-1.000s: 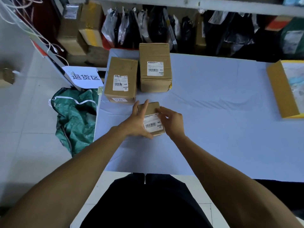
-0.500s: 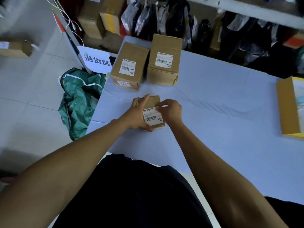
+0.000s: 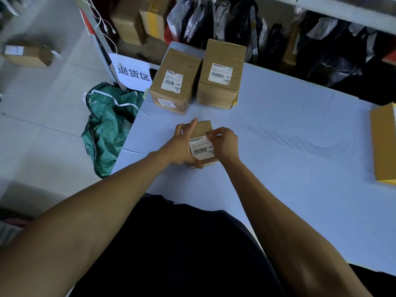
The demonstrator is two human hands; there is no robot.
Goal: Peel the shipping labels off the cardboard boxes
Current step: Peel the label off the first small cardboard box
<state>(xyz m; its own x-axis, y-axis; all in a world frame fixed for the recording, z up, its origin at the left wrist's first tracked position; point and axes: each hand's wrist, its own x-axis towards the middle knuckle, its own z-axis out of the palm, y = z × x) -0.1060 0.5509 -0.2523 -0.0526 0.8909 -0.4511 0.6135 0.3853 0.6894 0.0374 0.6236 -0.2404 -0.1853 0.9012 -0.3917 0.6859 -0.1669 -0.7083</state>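
Trouble is likeliest at the label's far right corner, where the right hand [image 3: 225, 144] pinches with fingertips [image 3: 211, 135] at the top edge of the shipping label [image 3: 200, 147] on the small box [image 3: 202, 129]. The label looks like thin paper stuck flat to the cardboard; pulled fast or at a steep angle, it could tear and leave a strip behind, or lift the brown surface of the box with it. The left hand [image 3: 182, 146] grips the small box from its 9 o'clock side, thumb along the near edge and index finger raised over the top; if that grip loosens, the light box could slide on the tabletop [image 3: 300, 157] or lift with the pull instead of releasing the label. Whether a corner has come free is too small to tell.

The small box sits near the tabletop's left edge, roughly at centre of view.

Count: three cardboard boxes stand on the tabletop. Besides the small one, a left box [image 3: 174, 82] and a right box [image 3: 220, 73] stand side by side at 12 o'clock from the hands, just touching or nearly so. Each carries one white label on top, so three top labels, all in place. The left box also bears a small sticker [image 3: 166, 102] on its near face. A fourth box [image 3: 27, 53] lies on the floor at 10 o'clock, and one yellow carton [image 3: 383, 144] is at 3 o'clock.
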